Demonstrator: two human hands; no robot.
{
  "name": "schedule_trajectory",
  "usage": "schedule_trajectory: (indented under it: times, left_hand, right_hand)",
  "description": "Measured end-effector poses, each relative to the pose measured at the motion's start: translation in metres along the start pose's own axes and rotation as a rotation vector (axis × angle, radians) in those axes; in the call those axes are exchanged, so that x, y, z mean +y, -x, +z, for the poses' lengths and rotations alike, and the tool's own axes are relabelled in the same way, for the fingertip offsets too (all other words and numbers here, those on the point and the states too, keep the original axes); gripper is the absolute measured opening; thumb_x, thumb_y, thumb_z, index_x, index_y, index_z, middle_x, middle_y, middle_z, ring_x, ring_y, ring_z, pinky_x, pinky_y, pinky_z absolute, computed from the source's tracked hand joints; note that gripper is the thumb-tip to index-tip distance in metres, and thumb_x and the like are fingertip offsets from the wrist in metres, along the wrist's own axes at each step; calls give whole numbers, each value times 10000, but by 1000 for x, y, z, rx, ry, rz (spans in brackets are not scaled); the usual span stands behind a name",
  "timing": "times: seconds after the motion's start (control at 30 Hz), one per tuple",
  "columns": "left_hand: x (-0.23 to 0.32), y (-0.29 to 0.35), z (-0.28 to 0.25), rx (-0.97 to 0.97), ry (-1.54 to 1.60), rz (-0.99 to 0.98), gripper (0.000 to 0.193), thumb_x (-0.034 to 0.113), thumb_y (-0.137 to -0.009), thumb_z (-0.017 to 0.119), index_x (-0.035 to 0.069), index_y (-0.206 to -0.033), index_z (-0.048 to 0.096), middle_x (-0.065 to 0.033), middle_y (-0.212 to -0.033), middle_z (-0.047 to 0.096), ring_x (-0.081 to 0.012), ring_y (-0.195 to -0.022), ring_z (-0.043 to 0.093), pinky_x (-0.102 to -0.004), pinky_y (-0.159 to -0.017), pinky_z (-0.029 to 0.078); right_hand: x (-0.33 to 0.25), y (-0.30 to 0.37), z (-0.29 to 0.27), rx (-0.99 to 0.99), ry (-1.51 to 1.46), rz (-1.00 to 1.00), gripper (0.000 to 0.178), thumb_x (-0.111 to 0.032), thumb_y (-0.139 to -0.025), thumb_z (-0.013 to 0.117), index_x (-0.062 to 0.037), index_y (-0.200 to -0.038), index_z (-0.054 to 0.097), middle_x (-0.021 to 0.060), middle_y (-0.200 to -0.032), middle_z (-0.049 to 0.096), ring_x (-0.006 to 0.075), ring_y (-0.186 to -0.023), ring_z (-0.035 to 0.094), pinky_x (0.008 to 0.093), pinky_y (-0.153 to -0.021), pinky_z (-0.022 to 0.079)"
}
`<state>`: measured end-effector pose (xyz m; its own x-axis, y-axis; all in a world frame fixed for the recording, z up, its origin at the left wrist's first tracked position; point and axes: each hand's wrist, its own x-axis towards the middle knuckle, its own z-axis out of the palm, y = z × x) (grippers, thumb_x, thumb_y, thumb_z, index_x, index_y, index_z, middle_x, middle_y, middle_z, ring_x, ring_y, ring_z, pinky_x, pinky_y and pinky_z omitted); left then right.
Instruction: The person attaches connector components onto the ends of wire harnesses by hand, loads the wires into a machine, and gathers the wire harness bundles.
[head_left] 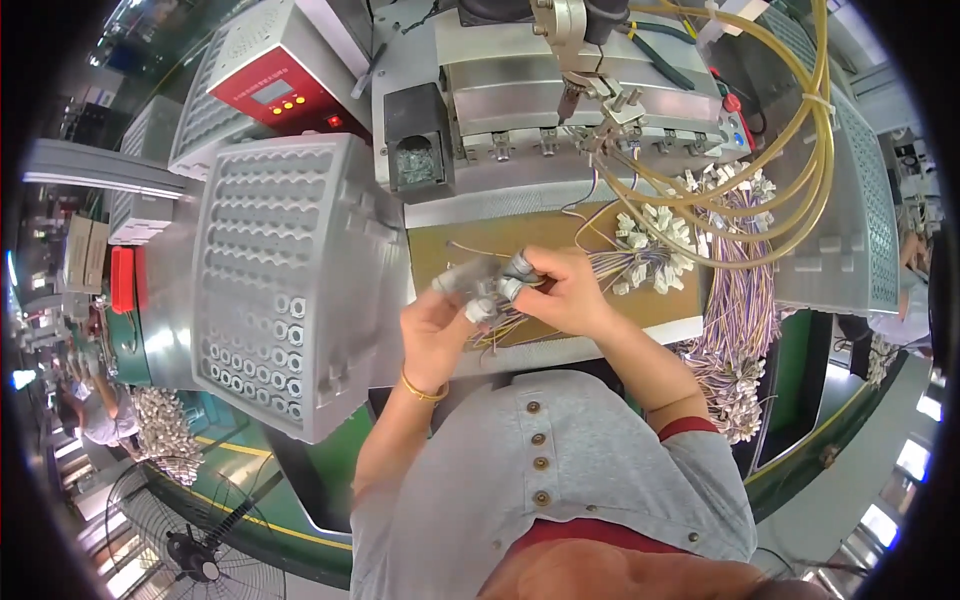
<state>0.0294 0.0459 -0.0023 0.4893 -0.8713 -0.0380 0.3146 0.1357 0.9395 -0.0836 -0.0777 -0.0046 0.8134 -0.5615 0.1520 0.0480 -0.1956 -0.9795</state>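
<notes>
My left hand (432, 325) and my right hand (565, 290) meet over the brown work mat (440, 235), with grey covers on several fingertips. The left fingers are smeared by motion, so their grip cannot be read. On the right, thumb and forefinger are pinched together, and whatever lies between them is too small to make out. Thin purple and yellow wires (505, 328) run beneath and beside both hands. A pile of white connectors (650, 245) on such wires lies just right of my right hand.
A grey tray (275, 235) with rows of pockets, some holding metal nut-shaped parts, stands left. Ahead is a metal fixture (545, 95) beneath a tool head (570, 100), beside a black bin (415, 135). Yellowish hoses (822, 150) loop at right above bundled wires (740, 300). A red-and-white controller (285, 85) sits back left.
</notes>
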Motion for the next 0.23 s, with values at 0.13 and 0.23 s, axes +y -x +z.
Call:
schedule_trajectory:
  times: [0.13, 0.23]
  left_hand:
    - [-1, 0, 4, -26, 28, 39, 320, -25, -756, 583, -79, -1062, 508, -101, -985, 569, -126, -842, 546, -214, -638, 469]
    - [-2, -4, 3, -56, -37, -10, 326, -19, -760, 583, -71, -1074, 510, -97, -975, 574, -139, -851, 548, -205, -686, 459]
  right_hand:
    - [-10, -3, -8, -99, 210, -115, 68, -11, -652, 570, -9, -668, 504, 18, -523, 484, 25, -490, 396, 212, -417, 328]
    - [-10, 0, -1, -52, -24, 80, 76, -23, -643, 554, -3, -661, 482, 25, -495, 470, 41, -467, 393, 224, -407, 315]
